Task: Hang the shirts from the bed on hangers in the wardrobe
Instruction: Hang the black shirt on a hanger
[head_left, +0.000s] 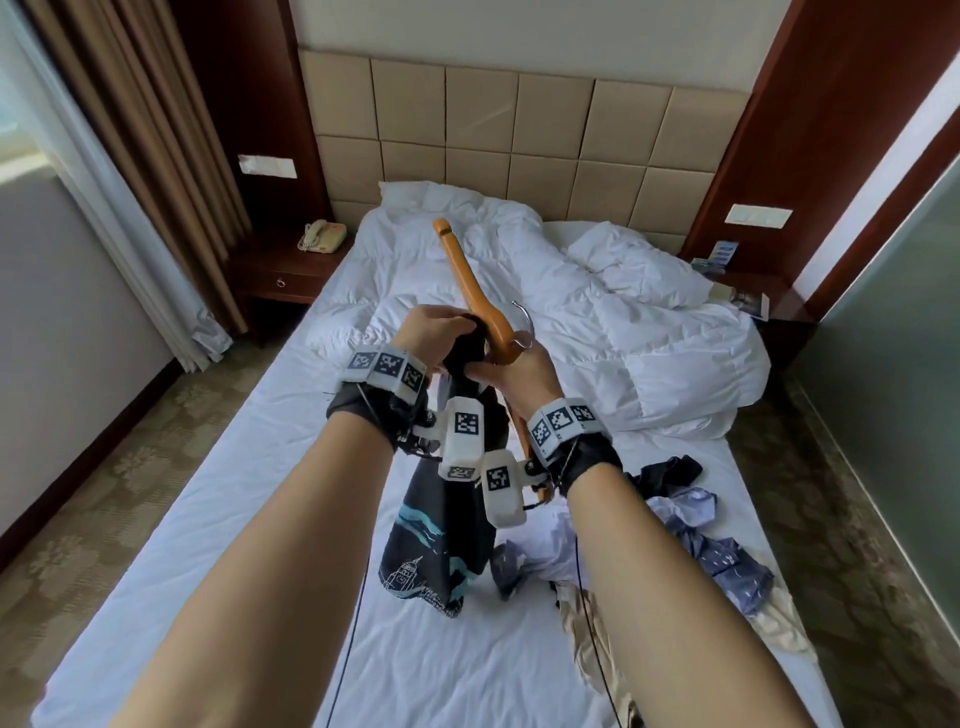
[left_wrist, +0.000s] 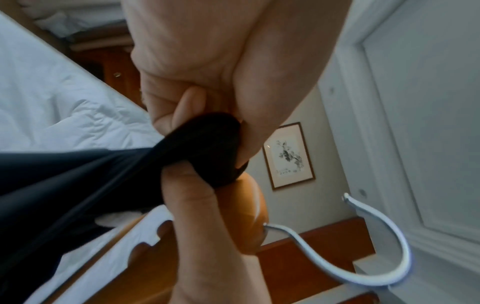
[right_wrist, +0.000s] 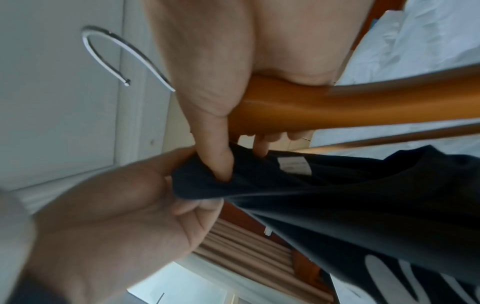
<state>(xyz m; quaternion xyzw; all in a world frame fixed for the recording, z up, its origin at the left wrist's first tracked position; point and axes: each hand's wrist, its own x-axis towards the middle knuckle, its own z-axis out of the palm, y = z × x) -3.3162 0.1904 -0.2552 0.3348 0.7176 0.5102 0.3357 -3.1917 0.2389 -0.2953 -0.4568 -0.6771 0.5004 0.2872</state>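
Observation:
Over the bed (head_left: 260, 493) both hands are raised together. My left hand (head_left: 457, 325) pinches the collar of a black shirt (head_left: 436, 545), which hangs down showing a teal and white print. My right hand (head_left: 488, 366) grips an orange wooden hanger (head_left: 470, 280) near its metal hook (head_left: 523, 317), and its thumb presses into the same collar. One hanger arm points up and away; the other is hidden behind the shirt and wrists. The left wrist view shows the collar fabric (left_wrist: 207, 148) between my fingers. In the right wrist view the hanger (right_wrist: 337, 107) lies in my palm above the shirt (right_wrist: 337, 195).
A pile of several more shirts (head_left: 691, 519) lies on the sheet at the right. A crumpled white duvet (head_left: 623, 338) covers the head of the bed. A nightstand with a phone (head_left: 322, 236) stands left, curtains (head_left: 156, 156) beside it. A glass partition (head_left: 909, 364) runs along the right.

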